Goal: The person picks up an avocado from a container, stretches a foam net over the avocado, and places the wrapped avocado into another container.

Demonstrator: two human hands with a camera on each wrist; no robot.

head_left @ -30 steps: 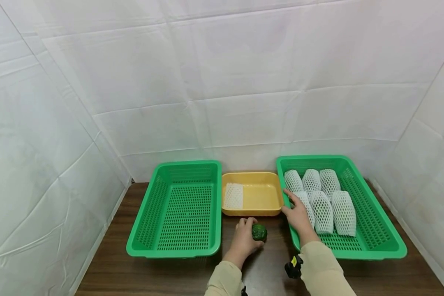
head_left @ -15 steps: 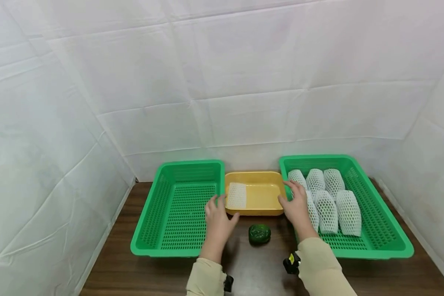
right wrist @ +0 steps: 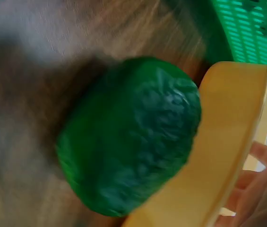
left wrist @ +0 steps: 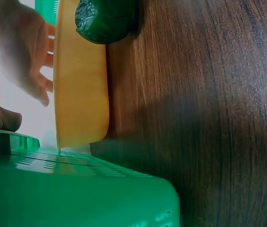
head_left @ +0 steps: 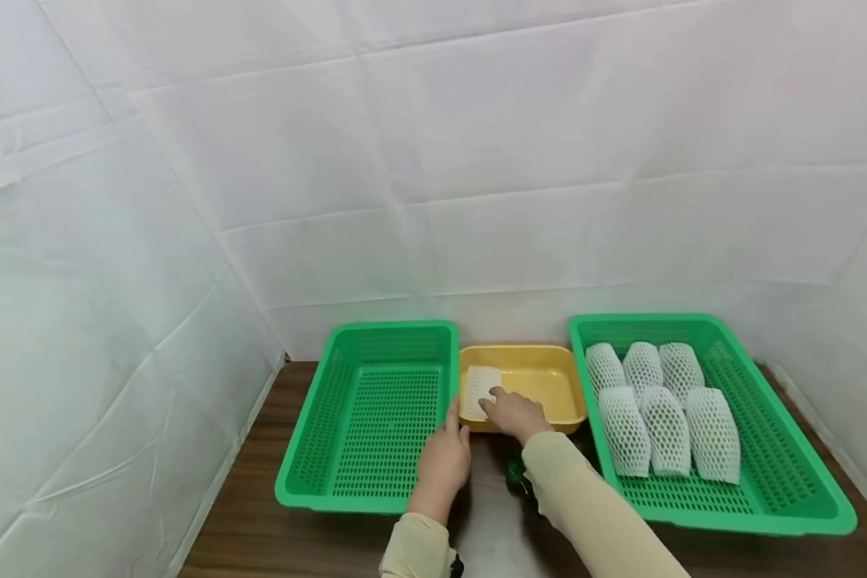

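My right hand [head_left: 518,413] reaches over the yellow tray [head_left: 552,388], fingertips right at a flat white foam net sleeve [head_left: 482,380]. In the right wrist view its fingers are spread over the tray's rim, holding nothing visible. The left hand [head_left: 444,459] lies at the right rim of the left green basket [head_left: 367,503], fingers extended. A glossy, wrinkled dark green fruit like an avocado [right wrist: 131,137] rests on the table in front of the tray. In the head view, the right sleeve partly hides that fruit.
On the right stands another green basket [head_left: 773,449] holding several pieces in white foam nets [head_left: 666,429]. The yellow tray sits between both baskets on the dark wooden table [head_left: 242,474]. A white cloth wall [head_left: 419,249] closes off the back and sides.
The left hand let go of the green fruit and moved left to the basket's rim. My right hand moved left from the right basket's edge to the foam net sleeve.
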